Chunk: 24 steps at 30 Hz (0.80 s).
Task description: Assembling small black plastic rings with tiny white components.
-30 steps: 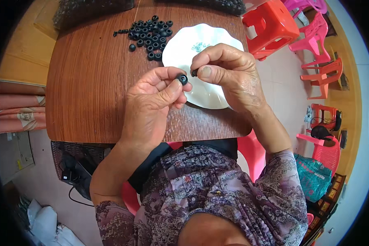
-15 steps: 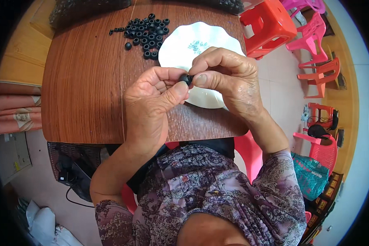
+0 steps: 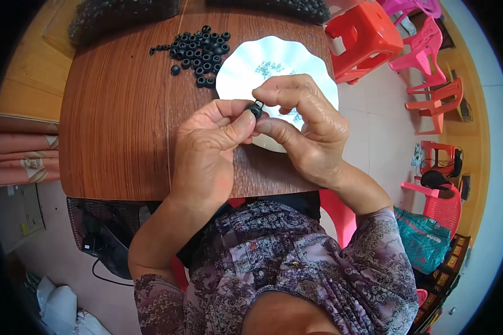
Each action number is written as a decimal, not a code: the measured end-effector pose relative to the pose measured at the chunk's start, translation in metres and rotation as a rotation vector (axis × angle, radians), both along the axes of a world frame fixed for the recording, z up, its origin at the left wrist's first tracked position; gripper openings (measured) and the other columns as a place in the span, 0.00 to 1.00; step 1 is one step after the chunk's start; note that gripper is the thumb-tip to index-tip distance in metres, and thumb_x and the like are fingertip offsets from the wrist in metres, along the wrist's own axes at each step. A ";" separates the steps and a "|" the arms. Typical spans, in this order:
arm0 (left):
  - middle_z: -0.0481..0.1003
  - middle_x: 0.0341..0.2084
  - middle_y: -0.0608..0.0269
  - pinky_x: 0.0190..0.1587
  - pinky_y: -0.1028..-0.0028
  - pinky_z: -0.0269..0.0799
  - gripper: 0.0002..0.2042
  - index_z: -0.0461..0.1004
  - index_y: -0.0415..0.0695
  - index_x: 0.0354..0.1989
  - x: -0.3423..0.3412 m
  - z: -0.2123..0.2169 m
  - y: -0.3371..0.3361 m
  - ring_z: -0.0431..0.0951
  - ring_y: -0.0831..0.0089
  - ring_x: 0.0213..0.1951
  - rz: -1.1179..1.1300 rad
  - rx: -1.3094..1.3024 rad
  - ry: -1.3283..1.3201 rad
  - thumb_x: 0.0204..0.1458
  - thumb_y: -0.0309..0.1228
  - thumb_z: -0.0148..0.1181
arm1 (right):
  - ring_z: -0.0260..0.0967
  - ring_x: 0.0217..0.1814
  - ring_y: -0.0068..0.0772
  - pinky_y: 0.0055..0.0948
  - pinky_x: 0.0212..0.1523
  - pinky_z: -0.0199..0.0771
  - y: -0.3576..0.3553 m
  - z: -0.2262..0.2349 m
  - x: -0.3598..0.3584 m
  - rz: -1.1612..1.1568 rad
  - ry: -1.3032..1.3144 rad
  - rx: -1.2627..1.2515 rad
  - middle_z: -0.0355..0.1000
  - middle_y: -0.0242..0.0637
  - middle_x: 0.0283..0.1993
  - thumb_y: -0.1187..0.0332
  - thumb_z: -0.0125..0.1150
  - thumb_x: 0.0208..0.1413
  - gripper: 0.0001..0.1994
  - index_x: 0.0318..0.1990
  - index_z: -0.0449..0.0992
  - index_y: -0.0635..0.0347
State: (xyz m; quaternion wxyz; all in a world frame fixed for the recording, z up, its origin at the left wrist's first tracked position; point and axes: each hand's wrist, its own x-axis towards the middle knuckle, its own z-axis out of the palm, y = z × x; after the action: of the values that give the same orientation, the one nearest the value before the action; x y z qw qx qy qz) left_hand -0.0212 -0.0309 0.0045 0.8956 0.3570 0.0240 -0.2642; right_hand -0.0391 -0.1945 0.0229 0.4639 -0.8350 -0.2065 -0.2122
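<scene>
A small round black plastic piece [image 3: 255, 110], with a narrow looped part standing out of its top, is held over the near edge of the white plate. My left hand [image 3: 209, 131] pinches it between thumb and forefinger. On the other side, the curled forefinger of my right hand [image 3: 313, 123] meets the looped part, and its thumb lies by the piece's lower side. A pile of black ring-like pieces [image 3: 198, 50] with round holes lies on the table beyond my left hand. A few much smaller black bits [image 3: 161, 48] sit at the pile's left.
The scalloped white plate [image 3: 237, 70] rests on the brown wooden table [image 3: 117, 111], partly behind my right hand. Two clear bags of black pieces [image 3: 123, 19] lie along the far edge. A red stool [image 3: 363, 39] and pink chairs [image 3: 422, 50] stand to the right.
My right forefinger has lifted away from its thumb, and the looped part on top of the black piece now shows. My left hand keeps its pinch.
</scene>
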 end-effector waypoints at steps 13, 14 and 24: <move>0.74 0.38 0.54 0.52 0.74 0.65 0.09 0.70 0.32 0.40 -0.010 0.011 -0.002 0.73 0.72 0.43 0.002 -0.009 0.071 0.51 0.22 0.56 | 0.70 0.34 0.36 0.28 0.33 0.69 0.003 -0.002 -0.001 -0.046 -0.206 -0.118 0.74 0.45 0.38 0.79 0.68 0.37 0.18 0.39 0.73 0.69; 0.74 0.38 0.54 0.51 0.74 0.65 0.09 0.70 0.32 0.40 -0.010 0.009 -0.002 0.73 0.72 0.42 0.006 -0.029 0.078 0.51 0.22 0.56 | 0.70 0.34 0.36 0.28 0.33 0.69 0.005 -0.004 -0.001 -0.047 -0.207 -0.116 0.74 0.45 0.38 0.79 0.68 0.37 0.18 0.39 0.73 0.69; 0.75 0.36 0.55 0.50 0.74 0.67 0.08 0.71 0.33 0.39 -0.013 0.012 -0.004 0.75 0.72 0.40 -0.003 -0.057 0.065 0.53 0.23 0.56 | 0.70 0.33 0.36 0.29 0.33 0.64 0.005 -0.002 -0.003 -0.096 -0.253 -0.122 0.74 0.41 0.36 0.79 0.67 0.33 0.18 0.37 0.73 0.66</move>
State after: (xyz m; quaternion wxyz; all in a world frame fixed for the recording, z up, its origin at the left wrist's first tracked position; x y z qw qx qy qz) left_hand -0.0346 -0.0349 0.0169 0.9038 0.3226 0.0451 -0.2775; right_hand -0.0420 -0.1900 0.0213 0.3720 -0.8371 -0.2354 -0.3248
